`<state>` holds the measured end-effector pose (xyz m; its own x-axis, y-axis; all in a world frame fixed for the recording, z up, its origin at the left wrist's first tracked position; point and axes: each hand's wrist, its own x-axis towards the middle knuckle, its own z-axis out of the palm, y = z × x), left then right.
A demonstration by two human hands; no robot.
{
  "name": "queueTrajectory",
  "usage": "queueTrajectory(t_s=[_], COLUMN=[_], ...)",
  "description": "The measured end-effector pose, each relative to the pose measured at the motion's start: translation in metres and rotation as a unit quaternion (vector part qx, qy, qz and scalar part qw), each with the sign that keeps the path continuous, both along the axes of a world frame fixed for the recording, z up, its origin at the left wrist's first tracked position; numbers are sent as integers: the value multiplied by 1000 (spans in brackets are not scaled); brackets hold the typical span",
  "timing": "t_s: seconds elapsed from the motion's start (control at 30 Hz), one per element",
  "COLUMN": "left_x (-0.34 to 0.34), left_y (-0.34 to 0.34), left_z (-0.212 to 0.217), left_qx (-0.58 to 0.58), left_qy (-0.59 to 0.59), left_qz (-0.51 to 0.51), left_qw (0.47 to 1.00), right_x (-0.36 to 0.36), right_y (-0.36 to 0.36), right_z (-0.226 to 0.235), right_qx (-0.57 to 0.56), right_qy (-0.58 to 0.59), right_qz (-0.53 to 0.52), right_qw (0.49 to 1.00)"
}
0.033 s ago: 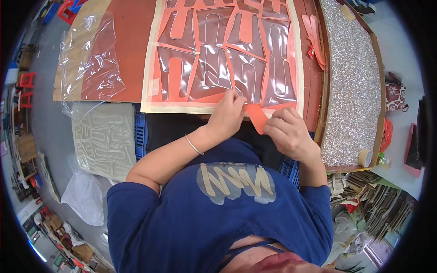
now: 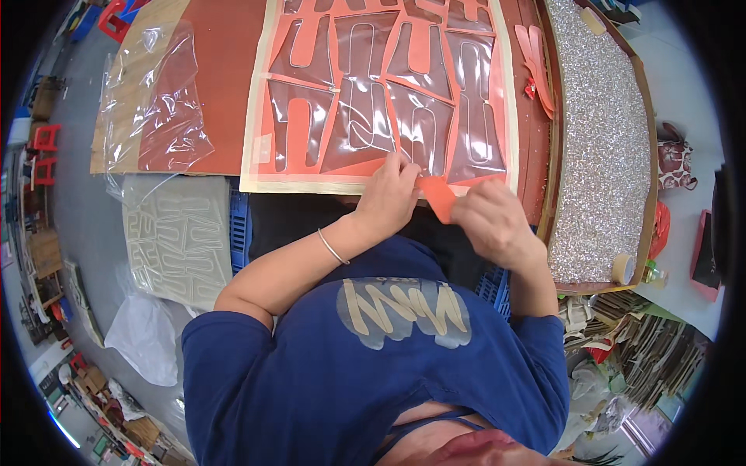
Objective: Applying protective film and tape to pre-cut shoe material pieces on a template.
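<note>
An orange-red strip (image 2: 440, 199) stretches between my two hands in front of the sheet's near edge. My right hand (image 2: 494, 225), a little blurred, pinches the strip's lower right end. My left hand (image 2: 388, 190) is closed at the near border of the patterned sheet (image 2: 357, 185), its fingertips against the strip's upper left end; what lies inside its pinch is hidden. The sheet has a cream border, coral-red pieces and clear, shiny plastic panels with long rounded outlines. It lies on the red-brown table.
Left of the sheet lies crumpled clear plastic film (image 2: 167, 101), above a grey-green sheet with moulded outlines (image 2: 179, 241). On the right are coral strips (image 2: 536, 66), a silver glitter panel (image 2: 602, 147) and a tape roll (image 2: 623, 269). A white bag (image 2: 144, 338) rests at lower left.
My right hand has shifted slightly, its fingers moving a little up and its lower end of the strip rising with it. My left hand stays in place.
</note>
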<state>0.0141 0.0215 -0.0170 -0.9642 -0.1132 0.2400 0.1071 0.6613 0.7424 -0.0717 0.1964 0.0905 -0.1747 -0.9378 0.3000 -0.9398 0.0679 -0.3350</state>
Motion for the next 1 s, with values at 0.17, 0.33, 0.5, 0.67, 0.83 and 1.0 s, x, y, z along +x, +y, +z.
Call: queueTrajectory(t_s=[0.17, 0.33, 0.5, 0.67, 0.83, 1.0], left_x=[-8, -12, -11, -11, -10, -7], left_y=[-7, 0, 3, 4, 6, 8], left_z=[10, -5, -10, -12, -14, -16], left_qx=[35, 35, -26, -49, -118, -135], left_qy=[-92, -58, -10, -5, 34, 32], left_qz=[27, 54, 72, 69, 46, 31], left_qw=[995, 996, 997, 996, 991, 990], right_x=[-52, -111, -109, -108, -110, -114], right_y=[-34, -61, -72, -75, -76, -69], right_z=[-30, -80, -89, -97, -104, -114], right_qx=[-72, 22, 38, 38, -24, -8], right_qy=[-117, -416, -402, -294, -249, -225], right_qz=[-122, -230, -263, -254, -231, -232], right_qw=[983, 879, 876, 921, 940, 946])
